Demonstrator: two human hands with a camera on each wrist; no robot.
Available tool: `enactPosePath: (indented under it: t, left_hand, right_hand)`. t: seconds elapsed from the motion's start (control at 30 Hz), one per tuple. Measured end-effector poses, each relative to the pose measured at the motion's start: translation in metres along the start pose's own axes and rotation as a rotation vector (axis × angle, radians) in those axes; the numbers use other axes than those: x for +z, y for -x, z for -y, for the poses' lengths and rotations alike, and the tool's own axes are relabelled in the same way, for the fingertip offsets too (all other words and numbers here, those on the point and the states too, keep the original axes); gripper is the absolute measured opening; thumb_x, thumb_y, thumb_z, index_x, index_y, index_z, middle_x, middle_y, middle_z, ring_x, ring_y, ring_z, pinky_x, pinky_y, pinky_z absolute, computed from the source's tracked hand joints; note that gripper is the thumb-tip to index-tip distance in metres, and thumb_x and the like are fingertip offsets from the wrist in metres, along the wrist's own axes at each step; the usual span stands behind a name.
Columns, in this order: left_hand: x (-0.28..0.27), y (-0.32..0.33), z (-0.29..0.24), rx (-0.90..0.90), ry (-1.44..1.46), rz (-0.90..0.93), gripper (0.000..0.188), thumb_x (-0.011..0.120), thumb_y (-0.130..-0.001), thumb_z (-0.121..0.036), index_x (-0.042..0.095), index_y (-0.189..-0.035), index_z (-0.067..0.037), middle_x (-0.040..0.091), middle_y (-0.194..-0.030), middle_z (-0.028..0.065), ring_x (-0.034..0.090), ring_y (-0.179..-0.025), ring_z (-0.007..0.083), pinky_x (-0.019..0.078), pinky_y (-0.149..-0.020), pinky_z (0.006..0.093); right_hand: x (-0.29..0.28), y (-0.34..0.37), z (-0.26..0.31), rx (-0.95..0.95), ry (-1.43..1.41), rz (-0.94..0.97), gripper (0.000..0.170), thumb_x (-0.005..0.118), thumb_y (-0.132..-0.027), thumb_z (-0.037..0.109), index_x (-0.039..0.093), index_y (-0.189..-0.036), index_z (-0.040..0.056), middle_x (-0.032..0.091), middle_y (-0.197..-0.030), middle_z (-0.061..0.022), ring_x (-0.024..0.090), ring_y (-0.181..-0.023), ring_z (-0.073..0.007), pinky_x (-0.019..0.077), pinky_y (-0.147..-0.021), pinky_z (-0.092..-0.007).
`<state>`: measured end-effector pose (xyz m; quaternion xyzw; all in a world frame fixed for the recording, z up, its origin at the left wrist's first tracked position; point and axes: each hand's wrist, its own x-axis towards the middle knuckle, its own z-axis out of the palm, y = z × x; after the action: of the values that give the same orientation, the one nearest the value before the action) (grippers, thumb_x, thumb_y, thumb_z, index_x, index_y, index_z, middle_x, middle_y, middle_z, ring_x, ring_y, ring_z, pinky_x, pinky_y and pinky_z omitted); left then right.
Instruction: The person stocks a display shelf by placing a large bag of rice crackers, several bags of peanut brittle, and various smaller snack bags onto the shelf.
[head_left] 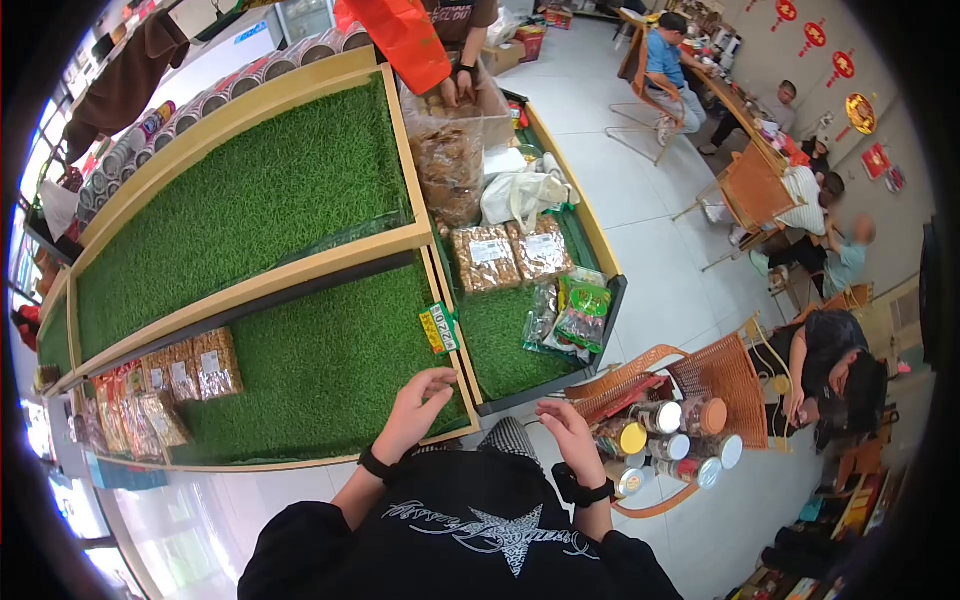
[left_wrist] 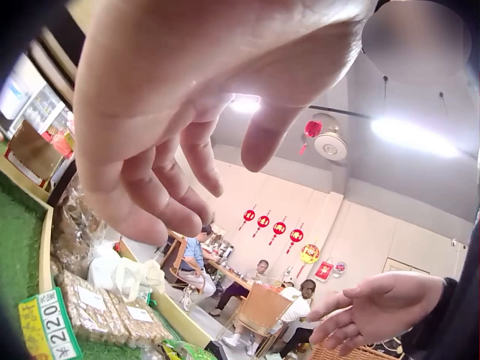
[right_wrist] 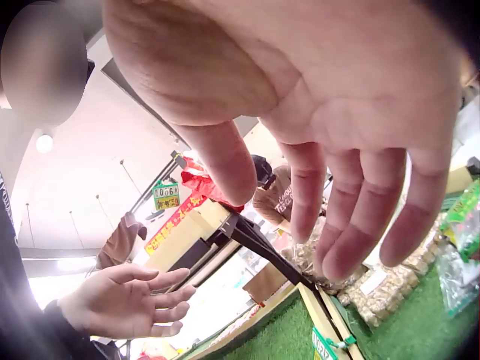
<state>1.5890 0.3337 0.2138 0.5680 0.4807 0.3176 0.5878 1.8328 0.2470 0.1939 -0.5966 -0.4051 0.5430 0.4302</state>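
Observation:
My left hand hovers with bent, relaxed fingers over the near edge of the display stand, holding nothing. Nearest to it is a green-and-yellow price tag clipped on the wooden divider. Also empty, my right hand is raised to the right of the stand's corner, its fingers loosely spread in the right wrist view. Beyond the hands, two clear packs of brown snacks lie side by side on green turf. Green snack bags sit at the corner, and a white cloth bag lies behind the packs.
Several lidded jars stand on a wicker chair to the right. More packaged snacks line the stand's left part. Across the stand, another person's hands reach into a large plastic bag. People sit around a table.

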Motion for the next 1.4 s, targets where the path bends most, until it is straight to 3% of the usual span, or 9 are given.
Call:
enactPosePath:
  t: [0.23, 0.4, 0.53, 0.63, 0.8, 1.07, 1.13, 1.3, 1.4]
  left_hand:
    - [0.036, -0.057, 0.015, -0.18, 0.252, -0.065, 0.027, 0.048, -0.083, -0.006, 0.05, -0.109, -0.002, 0.055, -0.101, 0.0068, 0.051, -0.093, 0.0127, 0.0405, -0.082, 0.0248]
    - [0.072, -0.122, 0.017, -0.302, 0.287, -0.093, 0.028, 0.049, -0.083, -0.008, 0.05, -0.11, -0.002, 0.054, -0.102, 0.0076, 0.051, -0.095, 0.0138, 0.0395, -0.084, 0.0253]
    - [0.096, -0.2, 0.03, -0.462, 0.4, 0.053, 0.035, 0.045, -0.087, -0.023, 0.046, -0.116, -0.004, 0.053, -0.109, 0.0079, 0.05, -0.099, 0.0155, 0.0393, -0.086, 0.0284]
    - [0.112, -0.261, 0.075, -0.555, 0.646, 0.082, 0.048, 0.044, -0.087, -0.029, 0.035, -0.125, -0.002, 0.041, -0.124, 0.0124, 0.04, -0.115, 0.0226, 0.0332, -0.095, 0.0333]
    - [0.132, -0.33, 0.115, -0.698, 0.521, 0.004, 0.057, 0.047, -0.084, -0.035, 0.03, -0.129, -0.004, 0.031, -0.131, 0.0131, 0.029, -0.122, 0.0256, 0.0249, -0.1, 0.0372]
    - [0.154, -0.36, 0.154, -0.836, 0.405, 0.039, 0.072, 0.048, -0.081, -0.042, 0.017, -0.135, -0.006, 0.018, -0.138, 0.0134, 0.015, -0.129, 0.0258, 0.0173, -0.102, 0.041]
    - [0.159, -0.361, 0.159, -0.816, 0.423, -0.105, 0.073, 0.051, -0.078, -0.033, 0.015, -0.134, -0.003, 0.017, -0.139, 0.0151, 0.017, -0.128, 0.0271, 0.0193, -0.101, 0.0373]
    - [0.164, -0.368, 0.165, -0.829, 0.302, -0.03, 0.079, 0.053, -0.077, -0.031, 0.01, -0.134, 0.002, 0.013, -0.139, 0.0173, 0.012, -0.129, 0.0273, 0.0155, -0.103, 0.0349]
    - [0.161, -0.369, 0.166, -0.839, 0.346, -0.041, 0.08, 0.052, -0.078, -0.036, 0.007, -0.135, -0.003, 0.008, -0.14, 0.0167, 0.008, -0.13, 0.0261, 0.0117, -0.104, 0.037]
  right_hand:
    - [-0.047, -0.106, 0.006, 0.083, 0.015, 0.142, 0.022, 0.051, -0.084, 0.01, 0.052, -0.102, -0.0014, 0.057, -0.093, -0.0057, 0.052, -0.087, -0.0115, 0.0407, -0.077, -0.0236]
    - [-0.089, -0.213, 0.003, 0.233, -0.106, 0.089, 0.025, 0.051, -0.081, 0.022, 0.055, -0.102, 0.0077, 0.056, -0.093, -0.0003, 0.05, -0.089, -0.0097, 0.0363, -0.073, -0.0248]
    - [-0.126, -0.306, -0.045, 0.443, -0.17, -0.063, 0.036, 0.051, -0.08, 0.027, 0.05, -0.109, 0.0062, 0.054, -0.102, -0.0053, 0.049, -0.095, -0.0159, 0.0357, -0.075, -0.0291]
    - [-0.151, -0.361, -0.089, 0.443, -0.078, -0.118, 0.038, 0.052, -0.077, 0.021, 0.049, -0.11, 0.0012, 0.054, -0.101, -0.0079, 0.049, -0.092, -0.0162, 0.0376, -0.076, -0.0281]
    - [-0.172, -0.406, -0.125, 0.384, 0.151, -0.187, 0.044, 0.052, -0.076, 0.021, 0.046, -0.112, -0.0027, 0.051, -0.109, -0.0122, 0.045, -0.102, -0.0224, 0.0349, -0.084, -0.0303]
    - [-0.187, -0.441, -0.195, 0.283, 0.511, -0.001, 0.058, 0.056, -0.073, 0.026, 0.04, -0.117, -0.0088, 0.048, -0.111, -0.0237, 0.047, -0.101, -0.0338, 0.0359, -0.087, -0.0355]
    - [-0.187, -0.445, -0.212, 0.305, 0.455, 0.056, 0.063, 0.058, -0.071, 0.029, 0.039, -0.119, -0.0085, 0.049, -0.107, -0.0249, 0.047, -0.098, -0.0367, 0.0361, -0.086, -0.037]
    - [-0.178, -0.446, -0.188, 0.41, 0.214, -0.05, 0.041, 0.062, -0.073, 0.027, 0.046, -0.092, -0.0055, 0.052, -0.087, -0.011, 0.049, -0.079, -0.0184, 0.0395, -0.071, -0.0272]
    - [-0.182, -0.446, -0.172, 0.448, 0.28, -0.017, 0.04, 0.063, -0.074, 0.028, 0.045, -0.09, -0.0041, 0.052, -0.084, -0.0082, 0.048, -0.076, -0.0157, 0.0395, -0.07, -0.0274]
